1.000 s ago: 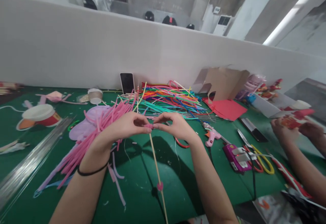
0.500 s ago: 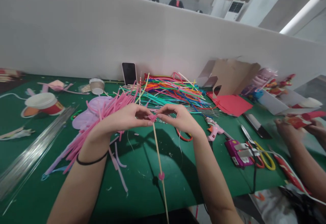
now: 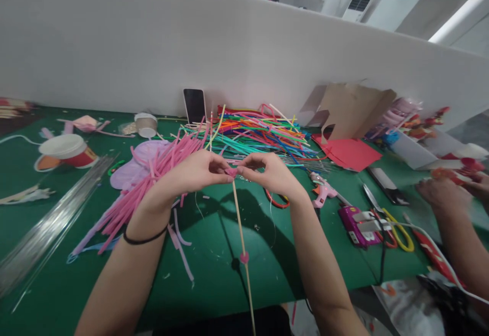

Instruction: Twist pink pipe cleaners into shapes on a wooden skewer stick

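Small change at the tip of the stick (image 3: 239,219)

The pink piece (image 3: 231,172) looks a little flatter than a second ago. The left hand (image 3: 198,174) and right hand (image 3: 275,175) still pinch it from nine and three o'clock. The pink ball (image 3: 244,258), at six o'clock, keeps its place on the stick, so the work seems to be fine shaping at the tip. The glue gun (image 3: 323,192) lies at three o'clock on the worktop (image 3: 206,290).

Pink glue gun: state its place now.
The pink glue gun lies right of centre in the head view, on the green table between the right hand and the purple power strip.
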A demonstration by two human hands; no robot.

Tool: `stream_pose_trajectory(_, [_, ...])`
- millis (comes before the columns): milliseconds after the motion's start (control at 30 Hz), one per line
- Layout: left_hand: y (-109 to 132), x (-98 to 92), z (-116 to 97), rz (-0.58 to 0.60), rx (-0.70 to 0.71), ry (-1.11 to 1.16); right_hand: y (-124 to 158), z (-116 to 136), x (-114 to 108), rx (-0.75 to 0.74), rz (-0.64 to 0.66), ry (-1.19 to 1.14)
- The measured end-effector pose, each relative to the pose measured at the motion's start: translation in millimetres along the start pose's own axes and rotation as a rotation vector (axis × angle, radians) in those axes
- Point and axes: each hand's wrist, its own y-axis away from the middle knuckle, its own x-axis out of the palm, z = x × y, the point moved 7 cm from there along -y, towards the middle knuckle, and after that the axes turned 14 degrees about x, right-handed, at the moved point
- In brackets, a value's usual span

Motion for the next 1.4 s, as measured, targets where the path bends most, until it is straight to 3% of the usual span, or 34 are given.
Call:
stream_pose_trajectory(300, [-0.9, -1.2, -5.2, -0.012, 0.093, 0.028, -0.8, -4.7, 0.7, 0.012, 0.053, -0.052])
stream_pose_trajectory(533, [-2.1, 1.4, -9.4, 0.011, 0.092, 0.066, -3.0, -10.7, 2.6, -0.008, 0.045, 0.129])
stream_pose_trajectory(733, [-5.3, 3.7, -4.7, 0.015, 0.061, 0.059, -2.2, -11.4, 6.0, -0.012, 0.167, -0.01])
stream_pose_trajectory(1067, [-3.7, 6.8, -1.3, 0.06, 0.034, 0.102, -5.5, -16.9, 5.7, 0.045, 0.168, -0.06])
stream_pose_trajectory(1400, [-4.5, 6.2, -1.6, -0.005, 0.025, 0.132, -5.2, -17.2, 7.7, 0.078, 0.164, -0.112])
